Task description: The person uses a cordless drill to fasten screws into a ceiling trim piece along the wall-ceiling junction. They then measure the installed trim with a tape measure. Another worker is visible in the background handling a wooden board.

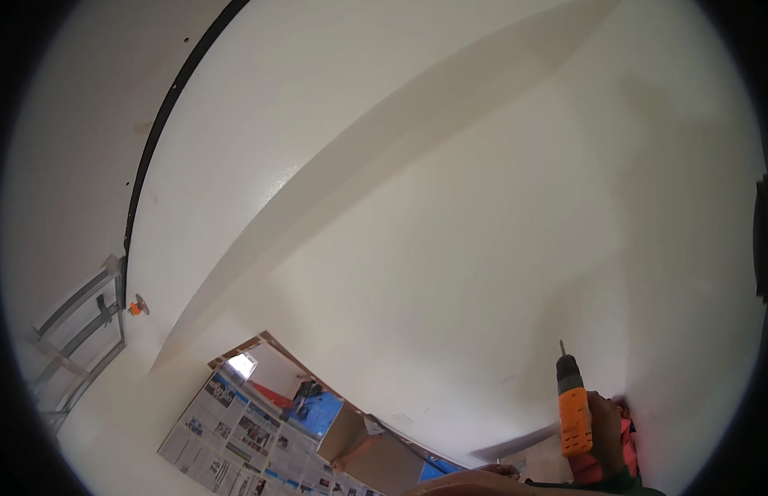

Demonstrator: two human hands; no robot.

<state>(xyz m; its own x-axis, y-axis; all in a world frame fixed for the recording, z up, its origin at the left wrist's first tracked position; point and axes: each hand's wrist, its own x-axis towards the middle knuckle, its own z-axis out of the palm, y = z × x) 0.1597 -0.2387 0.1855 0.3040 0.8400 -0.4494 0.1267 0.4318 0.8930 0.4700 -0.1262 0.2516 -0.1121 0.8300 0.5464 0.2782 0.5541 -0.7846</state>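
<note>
At the lower right, my right hand (605, 422) is wrapped round the grip of an orange and black cordless drill (575, 417). The thin bit points up toward the white wall (450, 264), and I cannot tell whether it touches. My left hand (501, 470) shows only in part at the lower edge, left of the drill. Its fingers are too small and dim to read, so what it holds, if anything, stays hidden. Just left of it stands a framed panel (301, 364), partly covered with newspaper (235, 442).
Red cloth (628, 438) lies behind my right hand. A grey metal frame (86, 331) stands at the far left, near a small orange fitting (138, 307) on the wall. A black strip (152, 140) curves along the upper left. Blue material (318, 412) shows within the framed panel.
</note>
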